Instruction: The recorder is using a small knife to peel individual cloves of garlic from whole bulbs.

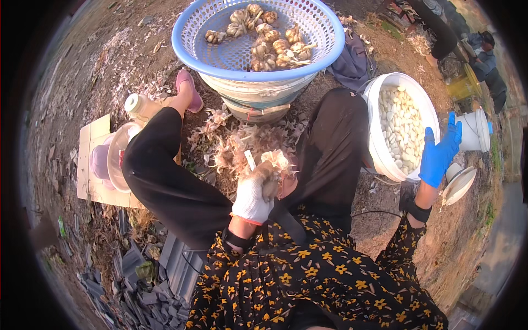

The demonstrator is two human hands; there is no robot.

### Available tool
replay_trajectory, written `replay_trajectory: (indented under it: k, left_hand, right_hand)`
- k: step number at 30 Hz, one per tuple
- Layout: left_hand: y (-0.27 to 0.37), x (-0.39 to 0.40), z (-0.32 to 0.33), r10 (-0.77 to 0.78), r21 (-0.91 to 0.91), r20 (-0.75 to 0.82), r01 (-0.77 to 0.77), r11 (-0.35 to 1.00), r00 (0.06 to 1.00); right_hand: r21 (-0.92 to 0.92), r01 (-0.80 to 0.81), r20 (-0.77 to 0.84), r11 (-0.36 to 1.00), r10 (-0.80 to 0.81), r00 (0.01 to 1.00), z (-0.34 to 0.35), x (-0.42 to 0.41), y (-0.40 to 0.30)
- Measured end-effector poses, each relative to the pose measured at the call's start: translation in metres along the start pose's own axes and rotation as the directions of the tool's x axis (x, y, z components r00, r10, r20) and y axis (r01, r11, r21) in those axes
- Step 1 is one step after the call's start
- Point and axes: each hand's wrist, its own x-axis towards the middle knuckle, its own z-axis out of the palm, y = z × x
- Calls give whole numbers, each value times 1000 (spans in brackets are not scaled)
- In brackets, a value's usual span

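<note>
My left hand (253,198), in a white knit glove with a soiled finger area, is closed around a garlic bulb (275,161) with loose, papery skin. A pale stick-like piece (250,160) juts up beside it; whether it is a garlic stem or a handle I cannot tell. Over the right rim of a white bucket (371,123) is my right hand (442,150), in a blue rubber glove, fingers spread and nothing visible in it. Peeled garlic cloves (400,128) fill much of that bucket. Garlic skins (247,142) are heaped on the ground between my legs.
Ahead, a blue perforated basket (194,57) of unpeeled garlic bulbs (264,49) rests on a pale tub (255,93). At left are cardboard (93,132), a plastic jar (140,107) and broken roof tiles (144,284). Another person (482,53) sits at far right near a white bucket (472,132).
</note>
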Motion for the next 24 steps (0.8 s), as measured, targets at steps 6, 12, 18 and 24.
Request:
replay_trajectory:
  k: [6, 12, 18, 24]
  left_hand:
    - [-3, -7, 2, 114, 93, 7, -114, 989, 993]
    - [-4, -5, 3, 74, 171, -160, -46, 984, 984]
    - [8, -11, 9, 29, -13, -67, -30, 999, 997]
    - [4, -5, 11, 316, 350, 40, -310, 884, 948]
  right_hand:
    - [802, -436, 568, 409, -297, 767, -23, -59, -130]
    - [833, -285, 495, 474, -411, 765, 17, -131, -191]
    - [329, -943, 788, -44, -537, 300, 33, -112, -190]
    - [723, -682, 648, 111, -451, 614, 33, -118, -200]
